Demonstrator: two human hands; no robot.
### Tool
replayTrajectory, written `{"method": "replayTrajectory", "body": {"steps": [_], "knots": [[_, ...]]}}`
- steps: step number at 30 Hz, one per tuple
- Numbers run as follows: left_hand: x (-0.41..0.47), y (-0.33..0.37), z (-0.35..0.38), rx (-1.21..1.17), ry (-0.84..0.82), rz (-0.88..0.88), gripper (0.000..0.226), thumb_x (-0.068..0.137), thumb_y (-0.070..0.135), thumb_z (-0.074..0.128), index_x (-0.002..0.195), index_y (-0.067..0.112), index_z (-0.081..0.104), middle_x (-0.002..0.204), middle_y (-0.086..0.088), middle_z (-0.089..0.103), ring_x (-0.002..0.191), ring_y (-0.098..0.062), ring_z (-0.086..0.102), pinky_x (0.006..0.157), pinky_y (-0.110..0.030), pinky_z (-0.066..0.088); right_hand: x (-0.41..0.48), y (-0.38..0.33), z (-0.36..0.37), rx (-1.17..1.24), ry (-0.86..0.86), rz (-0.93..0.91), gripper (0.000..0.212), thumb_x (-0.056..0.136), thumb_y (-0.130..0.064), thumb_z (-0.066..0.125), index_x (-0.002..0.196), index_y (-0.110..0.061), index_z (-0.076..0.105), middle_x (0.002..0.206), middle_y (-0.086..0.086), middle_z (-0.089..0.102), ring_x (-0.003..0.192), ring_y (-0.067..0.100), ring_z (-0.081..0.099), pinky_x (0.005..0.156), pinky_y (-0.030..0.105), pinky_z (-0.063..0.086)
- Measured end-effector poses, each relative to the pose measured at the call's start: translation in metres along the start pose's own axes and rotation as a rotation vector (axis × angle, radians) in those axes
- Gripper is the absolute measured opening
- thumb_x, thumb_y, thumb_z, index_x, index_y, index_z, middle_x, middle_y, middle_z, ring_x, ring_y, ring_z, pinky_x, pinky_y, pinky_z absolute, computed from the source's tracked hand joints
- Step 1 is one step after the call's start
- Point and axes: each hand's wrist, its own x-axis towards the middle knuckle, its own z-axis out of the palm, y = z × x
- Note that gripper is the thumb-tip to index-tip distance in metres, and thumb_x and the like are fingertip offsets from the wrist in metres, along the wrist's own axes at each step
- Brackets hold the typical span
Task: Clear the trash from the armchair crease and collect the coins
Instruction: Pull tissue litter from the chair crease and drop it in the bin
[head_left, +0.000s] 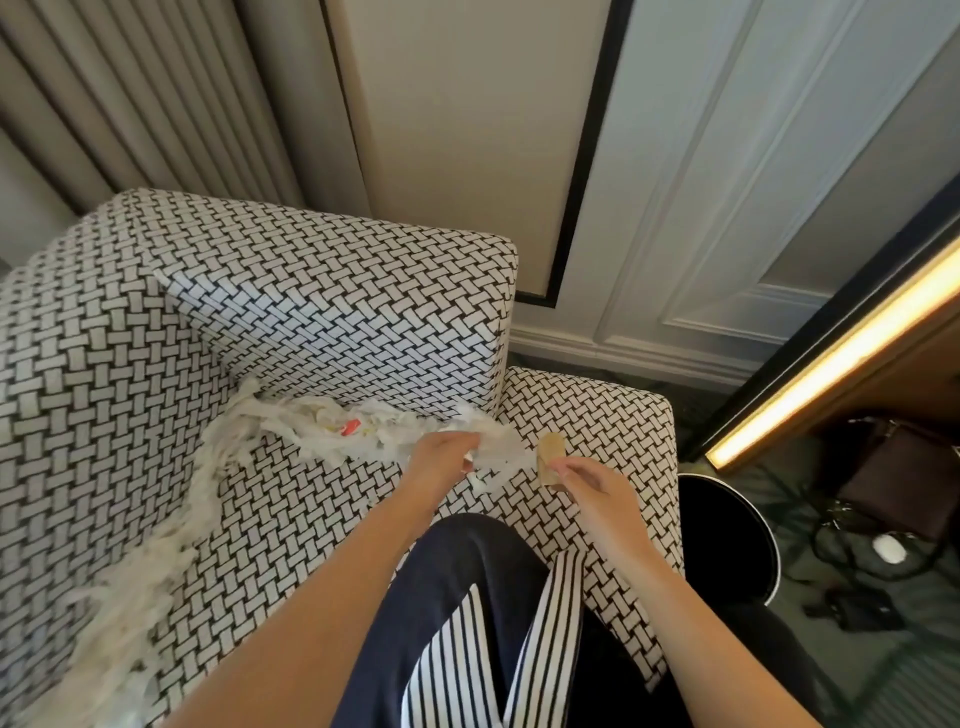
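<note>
Left grip (444, 460), right grip (592, 486), both curled.

Present: 1 armchair (311, 291), 1 black bin (727, 519), 1 tan card piece (549, 457), 1 red scrap (350, 427). Hands: 2, a left hand (441, 460) and a right hand (597, 486). The white paper shreds (306, 421) are too many to count.

A pleated grey-beige curtain (156, 93) hangs at the upper left. Just beside it on the right is a cream wall panel (467, 130), edged by a thin black border (587, 156). Further right is pale moulded wall panelling (753, 182), with a white skirting board (623, 353) along its foot. A warm yellow light strip (841, 358) runs diagonally down the right side, set in a dark frame. Below it, on dark patterned carpet (930, 613), a brown bag (893, 478) lies near a tangle of black cables (831, 535). A small white rounded object (887, 548) sits among the cables; what it is cannot be told.
</note>
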Motion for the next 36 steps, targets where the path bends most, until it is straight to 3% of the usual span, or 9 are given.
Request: {"method": "replayTrajectory", "body": {"steps": [2, 6, 12, 15, 18, 22, 27, 32, 36], "knots": [[-0.007, 0.01, 0.013, 0.018, -0.057, 0.018, 0.023, 0.091, 0.022, 0.053, 0.108, 0.01, 0.063, 0.093, -0.003, 0.062, 0.079, -0.012, 0.057, 0.089, -0.032, 0.047, -0.006, 0.006, -0.013, 0.044, 0.069, 0.014, 0.02, 0.092, -0.022, 0.054, 0.087, -0.039, 0.063, 0.092, -0.023, 0.064, 0.085, -0.012, 0.057, 0.075, 0.008, 0.038], [-0.018, 0.024, 0.047, 0.065, -0.148, 0.048, 0.024, 0.091, 0.021, 0.051, 0.112, 0.012, 0.061, 0.101, -0.002, 0.064, 0.088, -0.013, 0.058, 0.095, -0.037, 0.047, -0.016, 0.031, -0.052, 0.098, 0.252, 0.115, 0.013, 0.091, -0.026, 0.057, 0.089, -0.034, 0.067, 0.097, -0.016, 0.066, 0.099, 0.007, 0.06, 0.093, 0.032, 0.044], [-0.031, 0.029, 0.108, 0.118, -0.286, 0.033, 0.017, 0.093, 0.021, 0.048, 0.108, 0.02, 0.055, 0.099, 0.003, 0.061, 0.094, -0.014, 0.058, 0.096, -0.036, 0.046, -0.031, 0.069, -0.128, 0.011, 0.477, 0.276, 0.012, 0.092, -0.029, 0.054, 0.084, -0.03, 0.062, 0.101, -0.003, 0.066, 0.093, 0.016, 0.062, 0.084, 0.032, 0.049], [-0.034, 0.03, 0.132, 0.164, -0.311, -0.009, 0.028, 0.092, 0.021, 0.049, 0.118, 0.013, 0.056, 0.106, -0.002, 0.061, 0.102, -0.018, 0.058, 0.1, -0.04, 0.044, -0.029, 0.084, -0.162, -0.114, 0.305, 0.366, 0.017, 0.093, -0.031, 0.052, 0.107, -0.031, 0.062, 0.118, -0.002, 0.061, 0.117, 0.021, 0.053, 0.103, 0.037, 0.038], [-0.038, 0.029, 0.144, 0.203, -0.333, -0.013, 0.033, 0.093, 0.022, 0.049, 0.124, 0.012, 0.054, 0.11, -0.003, 0.061, 0.101, -0.017, 0.058, 0.1, -0.04, 0.044, -0.028, 0.088, -0.182, -0.19, 0.022, 0.425, 0.051, 0.097, -0.03, 0.049, 0.145, -0.032, 0.034, 0.147, 0.003, 0.038, 0.138, 0.024, 0.033, 0.115, 0.038, 0.025], [-0.042, 0.027, 0.15, 0.253, -0.356, -0.006, 0.032, 0.094, 0.02, 0.047, 0.124, 0.011, 0.052, 0.106, -0.001, 0.059, 0.102, -0.017, 0.056, 0.097, -0.035, 0.046, -0.028, 0.086, -0.191, -0.059, 0.031, 0.474, 0.055, 0.096, -0.032, 0.051, 0.146, -0.034, 0.029, 0.148, 0.007, 0.038, 0.136, 0.026, 0.036, 0.114, 0.038, 0.027], [-0.045, 0.026, 0.153, 0.296, -0.372, -0.011, 0.034, 0.094, 0.021, 0.047, 0.125, 0.01, 0.054, 0.11, -0.002, 0.059, 0.1, -0.016, 0.057, 0.095, -0.034, 0.047, -0.027, 0.077, -0.183, 0.062, 0.086, 0.398, 0.041, 0.095, -0.028, 0.052, 0.136, -0.023, 0.046, 0.129, 0.005, 0.057, 0.111, 0.021, 0.057, 0.101, 0.035, 0.04], [-0.052, 0.026, 0.155, 0.319, -0.408, 0.002, 0.036, 0.095, 0.023, 0.046, 0.128, 0.01, 0.051, 0.113, -0.002, 0.057, 0.101, -0.014, 0.056, 0.088, -0.029, 0.045, -0.032, 0.067, -0.175, 0.167, 0.231, 0.312, 0.027, 0.093, -0.021, 0.054, 0.12, -0.021, 0.059, 0.112, 0.002, 0.065, 0.108, 0.018, 0.061, 0.095, 0.031, 0.044], [-0.059, 0.03, 0.16, 0.374, -0.461, 0.052, 0.033, 0.097, 0.019, 0.043, 0.126, 0.005, 0.052, 0.125, -0.011, 0.055, 0.103, -0.018, 0.055, 0.087, -0.03, 0.046, -0.04, 0.053, -0.156, 0.139, 0.067, 0.215, 0.05, 0.086, -0.027, 0.065, 0.132, -0.03, 0.048, 0.126, -0.006, 0.055, 0.118, 0.016, 0.052, 0.101, 0.036, 0.043]]}}
